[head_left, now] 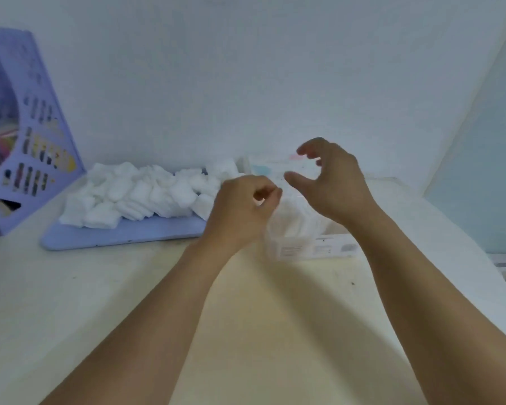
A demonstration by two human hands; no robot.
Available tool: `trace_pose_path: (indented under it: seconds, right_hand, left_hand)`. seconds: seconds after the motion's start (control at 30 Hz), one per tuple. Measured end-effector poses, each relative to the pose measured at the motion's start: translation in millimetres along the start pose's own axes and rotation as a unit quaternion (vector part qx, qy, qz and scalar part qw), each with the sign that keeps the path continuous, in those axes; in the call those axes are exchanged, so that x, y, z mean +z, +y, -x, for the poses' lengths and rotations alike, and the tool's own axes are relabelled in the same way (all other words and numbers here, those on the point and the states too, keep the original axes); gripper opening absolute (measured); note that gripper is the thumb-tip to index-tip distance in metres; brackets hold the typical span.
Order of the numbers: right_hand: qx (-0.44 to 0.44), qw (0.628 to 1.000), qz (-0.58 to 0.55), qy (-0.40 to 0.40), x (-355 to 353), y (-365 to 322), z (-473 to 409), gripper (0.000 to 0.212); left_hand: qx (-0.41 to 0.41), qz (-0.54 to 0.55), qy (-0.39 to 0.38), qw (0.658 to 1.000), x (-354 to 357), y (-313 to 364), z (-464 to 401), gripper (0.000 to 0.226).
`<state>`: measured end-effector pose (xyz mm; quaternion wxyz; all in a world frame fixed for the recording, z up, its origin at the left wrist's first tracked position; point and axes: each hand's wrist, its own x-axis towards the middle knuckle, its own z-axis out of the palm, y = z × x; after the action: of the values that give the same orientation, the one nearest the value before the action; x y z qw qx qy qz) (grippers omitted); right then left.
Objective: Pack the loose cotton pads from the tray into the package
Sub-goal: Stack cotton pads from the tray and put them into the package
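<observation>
Our left hand (240, 211) curls, perhaps pinching a pad; we cannot tell. Our right hand (330, 182) hovers spread over the package (304, 244). Cotton pads (135, 194) heap on the tray (123, 233), left. The flimsy package mouth could collapse, spilling pads.

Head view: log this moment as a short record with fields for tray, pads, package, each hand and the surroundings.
tray: lilac tray flat on the cream table, left of the package
pads: heap of white cotton pads piled on the tray
package: clear package with white pads inside, right of the tray
left hand: left hand over the package's left edge, fingers curled; what it holds is too blurred to tell
right hand: right hand above the package, fingers spread and bent, holding nothing
surroundings: lilac file rack at far left
</observation>
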<state>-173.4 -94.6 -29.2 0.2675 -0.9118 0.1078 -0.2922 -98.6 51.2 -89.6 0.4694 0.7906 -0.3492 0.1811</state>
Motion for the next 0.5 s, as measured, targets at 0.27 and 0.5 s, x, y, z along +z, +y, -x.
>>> trace_pose_path:
  seconds: [0.27,0.5]
  right_hand:
    - [0.033,0.994,-0.005,-0.106,132,-48,-27,0.028]
    - [0.039,0.995,0.025,-0.083,181,-44,-27,0.044]
  left_hand:
    - [-0.183,-0.139,0.116,0.966,-81,-83,7,0.01]
    - [-0.175,-0.124,0.053,0.975,-73,-120,25,0.016]
